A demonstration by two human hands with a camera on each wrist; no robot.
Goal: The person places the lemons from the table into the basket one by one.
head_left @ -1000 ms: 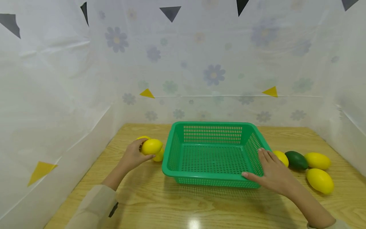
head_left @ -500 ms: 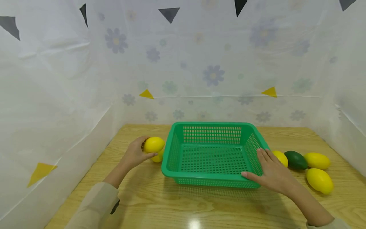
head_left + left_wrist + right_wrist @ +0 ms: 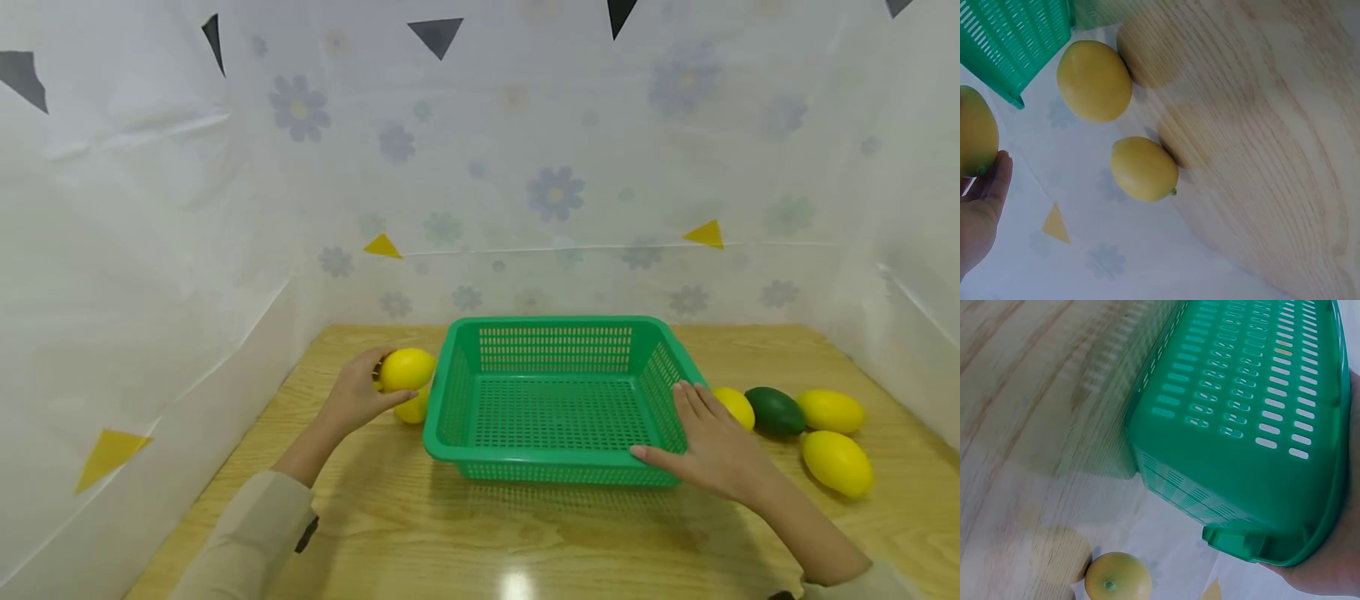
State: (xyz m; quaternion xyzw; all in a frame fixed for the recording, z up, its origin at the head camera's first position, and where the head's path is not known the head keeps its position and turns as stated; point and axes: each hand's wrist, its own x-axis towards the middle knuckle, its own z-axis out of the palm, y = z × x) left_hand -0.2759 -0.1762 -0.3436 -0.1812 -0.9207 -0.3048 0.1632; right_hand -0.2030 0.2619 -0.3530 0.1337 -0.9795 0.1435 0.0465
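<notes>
My left hand (image 3: 360, 390) grips a yellow lemon (image 3: 407, 369), raised just left of the green plastic basket (image 3: 558, 457). The left wrist view shows this held lemon (image 3: 976, 134) at its left border, fingers along its lower end. Two other lemons lie on the table there: one (image 3: 1094, 81) close to the basket, the other (image 3: 1144, 169) farther off. From the head, the held fruit and hand partly cover them. My right hand (image 3: 716, 454) rests with straight fingers on the basket's right rim, thumb at the front corner. No fruit shows inside the basket.
Right of the basket lie a lemon (image 3: 733, 408) partly behind the right hand, a dark green fruit (image 3: 774, 411) and two more lemons, one behind (image 3: 831, 411) and one in front (image 3: 837, 463). White patterned sheeting (image 3: 495, 167) encloses the wooden table (image 3: 450, 542).
My left hand has carried the lemon a little right and upward, nearer the basket's left rim. The right hand has stayed on the basket.
</notes>
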